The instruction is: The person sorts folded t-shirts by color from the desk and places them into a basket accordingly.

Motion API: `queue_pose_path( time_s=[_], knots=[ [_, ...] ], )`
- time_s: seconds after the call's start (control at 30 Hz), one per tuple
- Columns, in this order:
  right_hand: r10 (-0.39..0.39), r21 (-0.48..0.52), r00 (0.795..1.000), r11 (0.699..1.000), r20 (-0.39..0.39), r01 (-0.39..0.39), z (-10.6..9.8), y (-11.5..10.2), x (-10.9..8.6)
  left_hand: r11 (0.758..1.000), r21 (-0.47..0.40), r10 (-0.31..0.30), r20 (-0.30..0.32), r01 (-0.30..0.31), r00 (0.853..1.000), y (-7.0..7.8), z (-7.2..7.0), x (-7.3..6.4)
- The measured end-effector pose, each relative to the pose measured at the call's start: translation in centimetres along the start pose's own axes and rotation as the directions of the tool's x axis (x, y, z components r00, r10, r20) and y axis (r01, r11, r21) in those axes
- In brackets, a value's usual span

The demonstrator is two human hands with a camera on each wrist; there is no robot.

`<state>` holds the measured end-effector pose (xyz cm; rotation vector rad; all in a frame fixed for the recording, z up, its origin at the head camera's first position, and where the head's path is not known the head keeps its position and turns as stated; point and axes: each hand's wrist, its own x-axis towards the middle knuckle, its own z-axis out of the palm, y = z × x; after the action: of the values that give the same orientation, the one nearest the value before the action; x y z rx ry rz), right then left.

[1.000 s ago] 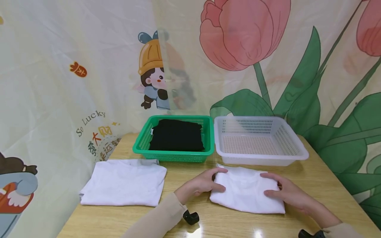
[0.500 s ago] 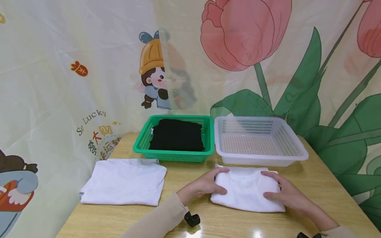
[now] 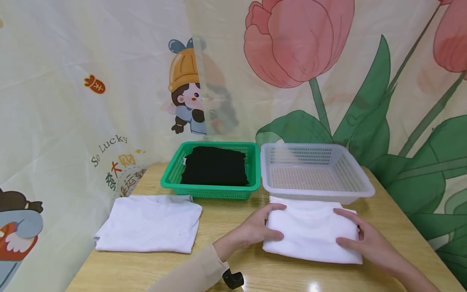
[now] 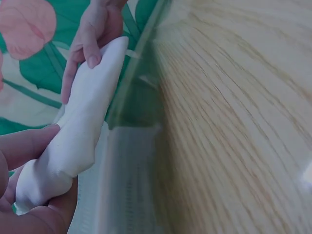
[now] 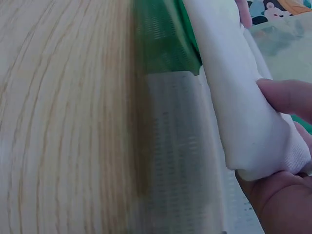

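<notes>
A folded white shirt (image 3: 310, 231) is held up between both hands in front of the white basket. Its left end is gripped by my left hand (image 3: 255, 230), thumb on the near face and fingers partly hidden behind. On the other end, my right hand (image 3: 370, 240) pinches the cloth in the same way. In the left wrist view the shirt (image 4: 80, 117) hangs as a thick folded band, apart from the table. The right wrist view has the shirt (image 5: 234, 92) with my right thumb below and a finger over it.
A white plastic basket (image 3: 317, 192) stands right behind the shirt, its inside floor visible. Beside it, a green basket (image 3: 215, 188) holds folded black cloth (image 3: 215, 166). Another folded white garment (image 3: 149, 225) lies on the wooden table (image 3: 182, 271) at left. A printed curtain (image 3: 120, 61) hangs behind.
Both hands have raised the folded shirt off the table and shifted it slightly right, nearer the camera. The baskets and the other white garment stay where they were.
</notes>
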<state>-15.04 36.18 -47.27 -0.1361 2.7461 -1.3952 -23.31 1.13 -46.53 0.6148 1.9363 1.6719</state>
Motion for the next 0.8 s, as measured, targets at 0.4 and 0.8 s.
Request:
queue_pose_path(
  time_s=[0.4,0.8],
  knots=[
    [-0.13,0.083,0.989,0.987,-0.064,0.135,-4.7,-2.8,-0.5,0.989,0.039,0.14,0.022,-0.141,0.99,5.2,0.4,1.0],
    [-0.164,-0.076,0.981,0.985,-0.102,0.157,-10.7,-5.7,7.1,0.971,0.163,0.195,-0.112,-0.176,0.974,9.5,-1.2,8.5]
  ],
)
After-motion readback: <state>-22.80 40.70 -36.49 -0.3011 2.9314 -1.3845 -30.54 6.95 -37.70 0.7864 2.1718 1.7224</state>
